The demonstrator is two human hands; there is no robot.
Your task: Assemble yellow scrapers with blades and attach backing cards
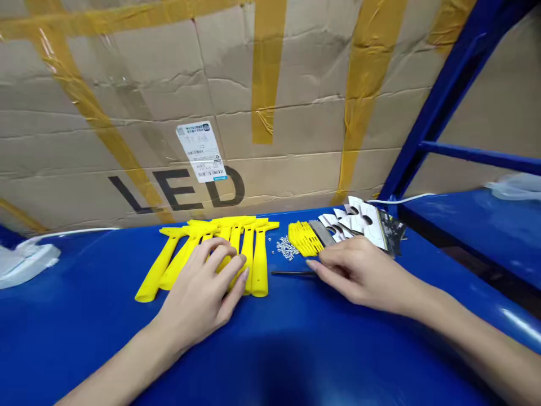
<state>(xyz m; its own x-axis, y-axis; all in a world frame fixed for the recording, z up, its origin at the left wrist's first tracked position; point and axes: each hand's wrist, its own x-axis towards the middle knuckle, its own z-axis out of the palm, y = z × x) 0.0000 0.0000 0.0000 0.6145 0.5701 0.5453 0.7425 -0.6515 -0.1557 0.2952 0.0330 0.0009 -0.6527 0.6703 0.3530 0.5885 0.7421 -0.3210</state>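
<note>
A row of yellow plastic T-shaped handles (260,265) lies side by side on the blue tabletop. My left hand (207,282) lies over the middle of the row, its fingers curled round one of the handles; the palm hides part of it. To the right, my right hand (359,270) is closed, thumb and forefinger together, at the right end of a thin black rod (291,273). Whatever continues inside the fist is hidden. Just beyond that hand is a stack of yellow toothed pieces (304,238), with a pile of small metal nuts (287,248) left of it.
White and black printed cards (367,217) lie fanned out behind my right hand. A big taped cardboard box (304,129) walls off the back of the blue table (279,349). A blue metal frame (435,107) rises at right. White plastic (29,262) lies at far left.
</note>
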